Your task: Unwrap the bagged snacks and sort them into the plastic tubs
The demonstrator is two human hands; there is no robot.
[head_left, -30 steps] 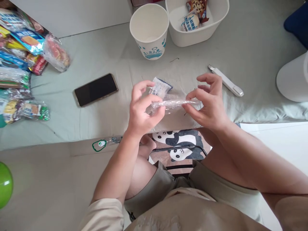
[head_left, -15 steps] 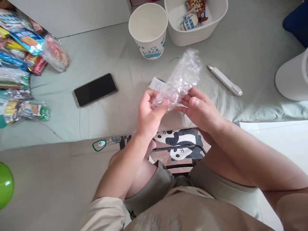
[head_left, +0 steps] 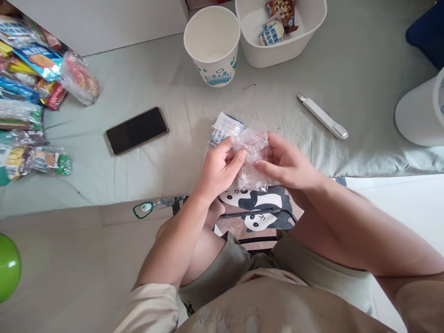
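A crumpled piece of clear bubble wrap [head_left: 252, 152] is between my two hands, near the front edge of the covered surface. My left hand [head_left: 223, 165] pinches its left side between thumb and fingers. On the opposite side my right hand [head_left: 289, 159] grips it, the thumb lying across the plastic and the other fingers partly behind it. Just beyond my left fingers lies a white and blue printed wrapper [head_left: 225, 126], partly covered by the plastic and my hand.
A paper cup [head_left: 212, 39] and a white bin [head_left: 282, 53] holding two wrapped cookies [head_left: 272, 31] stand at the back. A phone [head_left: 137, 131] lies left, a white utility knife [head_left: 322, 116] right. Packaged snacks [head_left: 38, 60] fill the far left; a white container [head_left: 421, 111] stands far right.
The bubble wrap pointed up and away from me before; now it is bunched and hangs toward me. My right thumb has come down across it, and more of the printed wrapper shows.
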